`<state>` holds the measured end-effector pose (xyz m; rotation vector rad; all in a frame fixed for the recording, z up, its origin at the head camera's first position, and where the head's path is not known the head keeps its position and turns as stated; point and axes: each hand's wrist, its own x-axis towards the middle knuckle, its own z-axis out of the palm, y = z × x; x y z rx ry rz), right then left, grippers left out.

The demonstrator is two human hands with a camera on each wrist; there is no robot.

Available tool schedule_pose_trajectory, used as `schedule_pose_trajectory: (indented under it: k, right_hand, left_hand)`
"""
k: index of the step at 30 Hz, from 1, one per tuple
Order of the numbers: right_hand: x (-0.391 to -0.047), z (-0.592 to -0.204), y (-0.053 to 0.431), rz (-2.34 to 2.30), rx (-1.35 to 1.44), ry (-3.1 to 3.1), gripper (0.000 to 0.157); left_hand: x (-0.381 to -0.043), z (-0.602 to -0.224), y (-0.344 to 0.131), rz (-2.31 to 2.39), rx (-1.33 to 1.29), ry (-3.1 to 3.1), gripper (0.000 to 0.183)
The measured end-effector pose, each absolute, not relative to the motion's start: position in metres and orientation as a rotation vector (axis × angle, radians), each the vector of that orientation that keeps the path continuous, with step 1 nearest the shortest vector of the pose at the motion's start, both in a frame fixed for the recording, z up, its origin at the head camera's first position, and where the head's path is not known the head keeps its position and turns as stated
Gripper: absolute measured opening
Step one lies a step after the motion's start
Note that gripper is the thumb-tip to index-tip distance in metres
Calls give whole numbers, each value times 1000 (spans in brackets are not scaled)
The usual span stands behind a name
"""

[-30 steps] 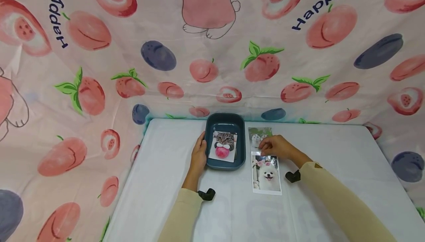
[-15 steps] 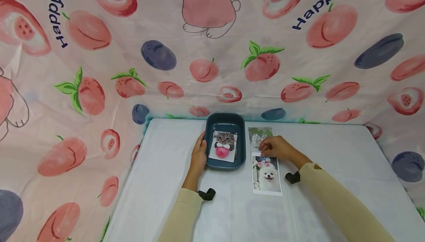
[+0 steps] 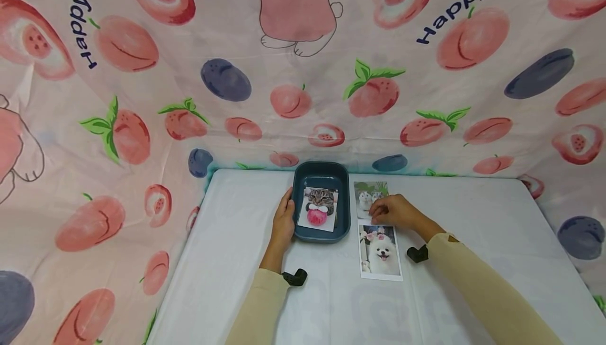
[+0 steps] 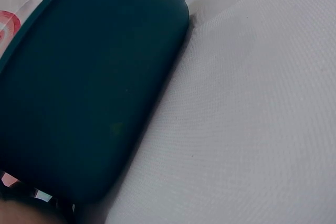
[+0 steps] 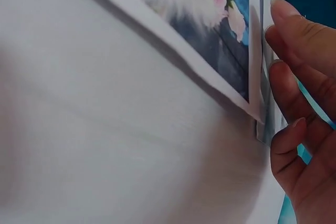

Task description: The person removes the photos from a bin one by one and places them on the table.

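A dark teal tray [image 3: 345,198] stands near the table's back edge, with a photo of a tabby cat and a pink ball [image 3: 316,216] inside. My left hand [image 3: 283,220] grips the tray's left side; in the left wrist view the tray's outer wall hides most of that hand. Right of the tray lies a photo of small pale animals among greenery [image 3: 364,192]. My right hand [image 3: 396,211] has bent fingers at its lower edge, covering its corner; I cannot tell if they pinch it. Just below lies a white-bordered photo of a fluffy white dog [image 3: 381,261], its near edge slightly raised in the right wrist view.
A white cloth [image 3: 341,303] covers the table [image 3: 478,213]. Behind and to the left hangs a pink fruit-print curtain [image 3: 293,61]. Both sleeves are beige, with a small black device [image 3: 295,277] near the left cuff and another [image 3: 417,253] near the right.
The dog photo has slid slightly toward me, leaving a narrow gap below the animal photo. The right hand has barely shifted; the left hand and tray stay put.
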<state>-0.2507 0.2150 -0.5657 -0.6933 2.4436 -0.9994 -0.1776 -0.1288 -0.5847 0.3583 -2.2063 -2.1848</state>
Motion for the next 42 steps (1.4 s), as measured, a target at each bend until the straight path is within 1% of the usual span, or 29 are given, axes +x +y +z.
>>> schedule_pose_trajectory:
  k: [13, 19, 29, 32, 34, 37, 42]
  right_hand:
    - [-259, -552, 204, -1127, -712, 2439, 16]
    - [-266, -535, 189, -1183, -715, 2426, 23]
    - [-287, -496, 145, -1210, -692, 2270, 29]
    - [-295, -486, 127, -1171, -710, 2252, 26]
    - [-300, -481, 116, -1148, -726, 2254, 23]
    - [-306, -477, 102, -1118, -756, 2268, 23]
    - [-316, -478, 84, -1038, -800, 2275, 30]
  left_hand:
    - [-177, -581, -127, -2194, 386, -2224, 47]
    - [-177, -584, -127, -2187, 366, -2205, 45]
    - [-177, -582, -128, -2190, 359, -2206, 47]
    - [-177, -582, -128, -2199, 359, -2194, 47]
    - [-176, -582, -128, -2204, 366, -2192, 47]
    - [-177, -583, -129, -2212, 368, -2192, 47]
    - [-177, -584, -128, -2208, 383, -2210, 46]
